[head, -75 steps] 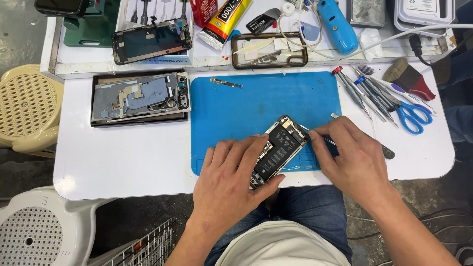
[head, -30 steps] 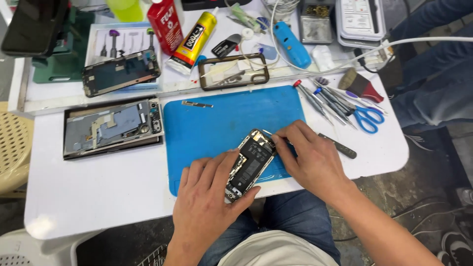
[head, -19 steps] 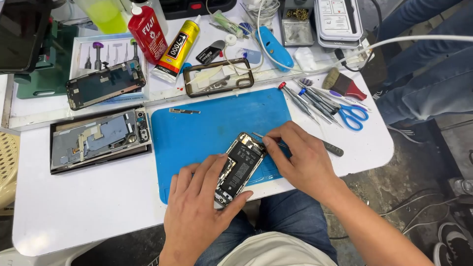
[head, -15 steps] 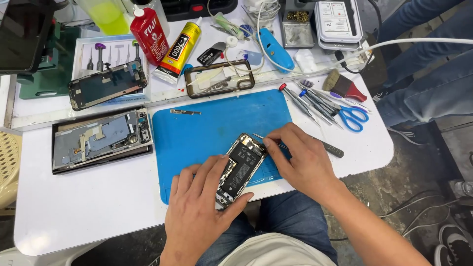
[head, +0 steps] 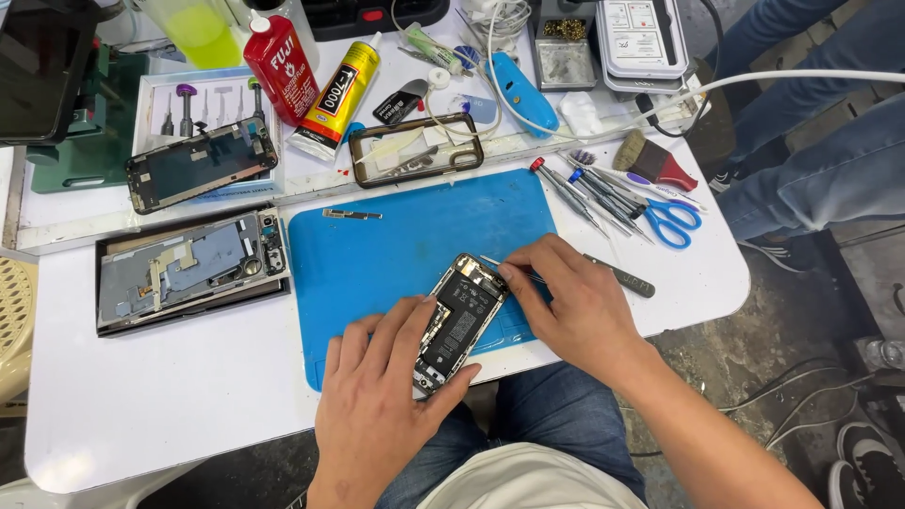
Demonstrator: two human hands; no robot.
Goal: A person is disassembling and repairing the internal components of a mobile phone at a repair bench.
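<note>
- While my left hand (head: 377,405) lies fingers spread over the opened phone (head: 459,320), thumb hooked under its near edge, it pins the body flat at the front of the blue work mat (head: 396,245).
- My right hand (head: 575,306) pinches a slim pair of tweezers (head: 622,279); fingertips are pressed together near the tip, which meets the phone's upper right corner, while the dark handle sticks out to the right over the white table (head: 170,396).
- Inside the phone I see a black battery and small boards; finer parts are too small to tell.
- On the mat's far left edge lies a small metal bracket (head: 352,214), well apart from my hands.
- Left of the mat sits a dark tray with a grey phone housing (head: 189,269); behind it, a separated screen (head: 201,163).
- Beyond the mat: an empty clear case (head: 416,149), a yellow glue tube (head: 337,94), a red bottle (head: 280,64).
- To the right, screwdrivers (head: 584,188) lie just beside blue-handled scissors (head: 669,219) and a brush (head: 652,160).
- Another person's jeans-clad legs (head: 811,179) show at the far right.
</note>
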